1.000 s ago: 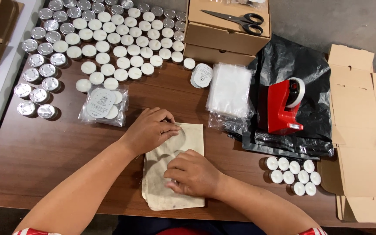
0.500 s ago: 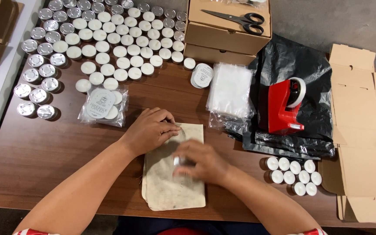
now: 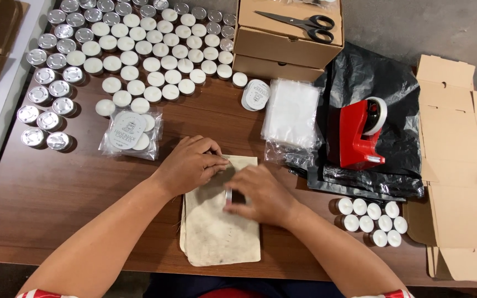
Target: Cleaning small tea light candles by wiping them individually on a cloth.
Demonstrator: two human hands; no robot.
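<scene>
Pinched in our right hand [image 3: 263, 194] is a small round tealight in a metal cup [image 3: 229, 195], held at its rim over the limp beige cloth pouch [image 3: 216, 232] on the brown wooden table [image 3: 67, 187], while our left hand [image 3: 191, 164] grips the pouch's upper edge; we judge the candle light, rigid and easily dented, the pouch soft and floppy

Left hand [image 3: 190, 164] lies palm down, fingers curled; right hand [image 3: 260, 194] arches beside it, grip closed, forearms converging.
</scene>
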